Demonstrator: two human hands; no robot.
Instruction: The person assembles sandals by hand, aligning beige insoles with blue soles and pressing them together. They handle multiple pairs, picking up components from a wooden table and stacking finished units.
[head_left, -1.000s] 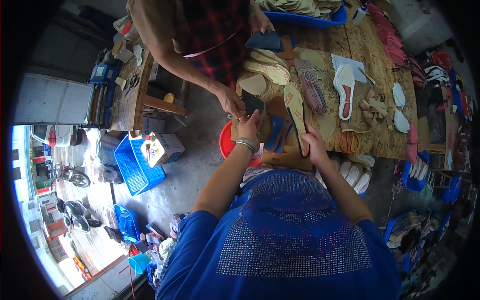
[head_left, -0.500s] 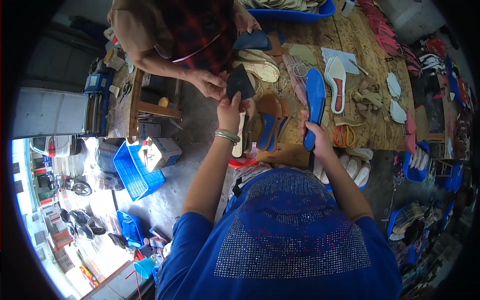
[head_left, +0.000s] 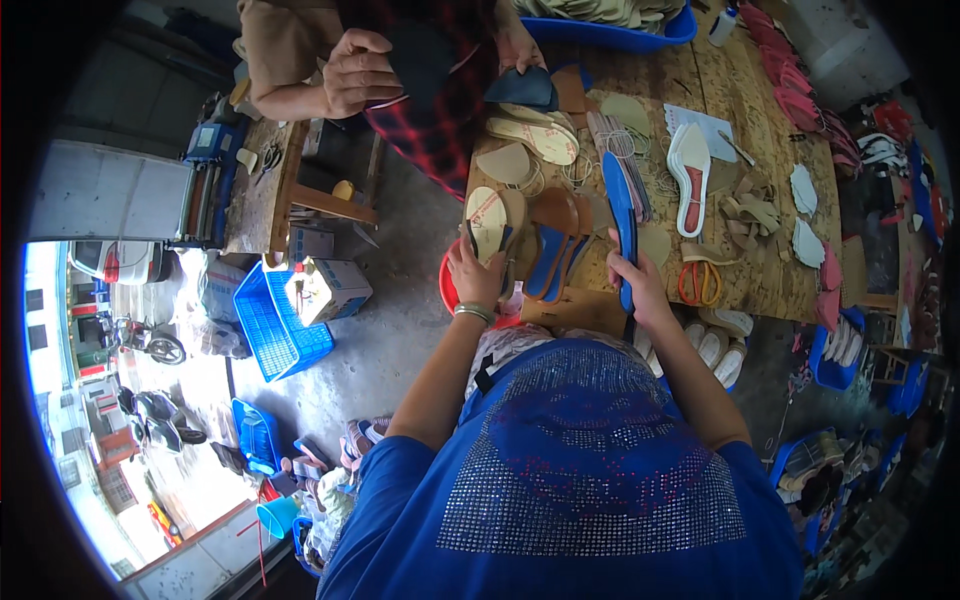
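Note:
My left hand (head_left: 475, 275) is at the table's near left edge, its thumb and fingers around the heel end of a cream insole (head_left: 487, 218). The hand covers that end. My right hand (head_left: 640, 285) grips the lower end of a blue shoe sole (head_left: 618, 200), held upright and seen nearly edge-on. Between my hands lie brown sandal pieces with blue linings (head_left: 550, 240). Across from me, a co-worker's hand (head_left: 360, 75) holds a dark curved piece (head_left: 420, 60); their other hand (head_left: 518, 45) touches a dark blue piece (head_left: 522, 88).
White soles (head_left: 688, 175), orange-handled scissors (head_left: 700, 283) and beige straps (head_left: 750, 205) lie on the wooden table (head_left: 790, 270). A blue tub of pieces (head_left: 610, 35) stands at the far edge. On the floor at left are a blue crate (head_left: 265, 335) and a carton (head_left: 340, 290).
My left hand let go of the dark piece and came down to the cream insole. The co-worker drew that piece away. My right hand turned the blue sole more edge-on.

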